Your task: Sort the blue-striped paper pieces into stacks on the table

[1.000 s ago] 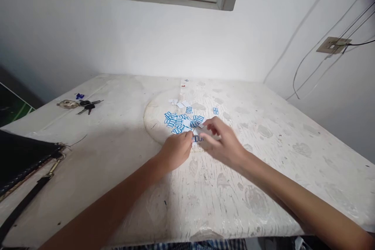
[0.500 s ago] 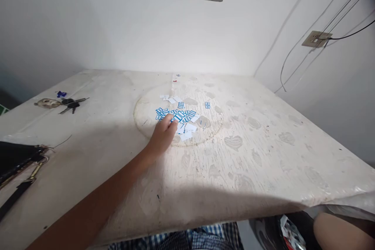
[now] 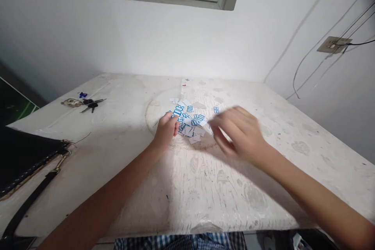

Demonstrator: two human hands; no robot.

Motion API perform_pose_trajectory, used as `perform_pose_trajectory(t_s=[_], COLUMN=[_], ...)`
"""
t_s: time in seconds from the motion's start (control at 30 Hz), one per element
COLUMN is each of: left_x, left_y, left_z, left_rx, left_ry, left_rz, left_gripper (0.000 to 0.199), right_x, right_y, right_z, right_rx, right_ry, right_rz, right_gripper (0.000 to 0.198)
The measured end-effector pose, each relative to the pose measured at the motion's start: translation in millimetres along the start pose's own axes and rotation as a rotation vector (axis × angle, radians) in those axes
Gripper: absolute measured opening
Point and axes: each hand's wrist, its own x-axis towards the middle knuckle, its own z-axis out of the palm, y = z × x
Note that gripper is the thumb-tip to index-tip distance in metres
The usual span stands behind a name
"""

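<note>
My left hand (image 3: 167,127) is closed in a pinch at the left side of a pile of small paper pieces (image 3: 197,132). From its fingertips sticks up a paper piece with blue outlines (image 3: 177,110). To the right of the pile hovers my right hand (image 3: 237,131), its fingers curled and smeared by motion. Whether it holds anything cannot be made out. Some pieces in the pile are plain white; others carry blue outlined shapes. One blue-lined piece (image 3: 216,109) lies apart, just behind the right hand.
A bunch of keys (image 3: 90,104) and a small blue scrap (image 3: 83,95) lie at the back left of the table (image 3: 123,125). A black bag (image 3: 29,160) with a strap rests at the left edge. A wall socket (image 3: 334,44) with cables is on the right.
My right hand has come in from the lower right to beside the pile. My left hand has drawn slightly away from the pile, still pinching the blue-lined paper piece. The view has shifted.
</note>
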Motion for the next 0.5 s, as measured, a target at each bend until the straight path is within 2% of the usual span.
perform_pose_trajectory(t_s=[0.07,0.13,0.2,0.23,0.4,0.5], left_x=[1.7,2.2,2.0,1.8,2.6,3.6], left_y=[1.7,3.4,4.5,4.8,4.2,2.9], left_z=[-2.6,-3.4,-3.0,-2.5,-1.0,-1.8], left_rx=[-0.067,-0.133,-0.182,-0.199,-0.246,-0.257], left_ry=[-0.008,-0.022,-0.037,-0.044,-0.075,-0.092], left_rz=[-0.043,-0.099,-0.138,-0.147,-0.172,-0.179], left_gripper=[0.017,0.018,0.019,0.019,0.018,0.019], right_x=[34.9,65.8,87.1,93.7,105.0,108.3], right_y=[21.7,49.1,72.7,80.8,87.7,86.4], right_z=[13.5,26.0,36.2,40.0,44.9,42.8], right_rx=[-0.144,-0.222,-0.127,-0.08,-0.075,-0.101], right_ry=[-0.088,-0.239,-0.433,-0.488,-0.589,-0.628], right_rz=[-0.07,-0.108,-0.075,-0.047,0.104,0.139], right_gripper=[0.028,0.037,0.045,0.048,0.046,0.028])
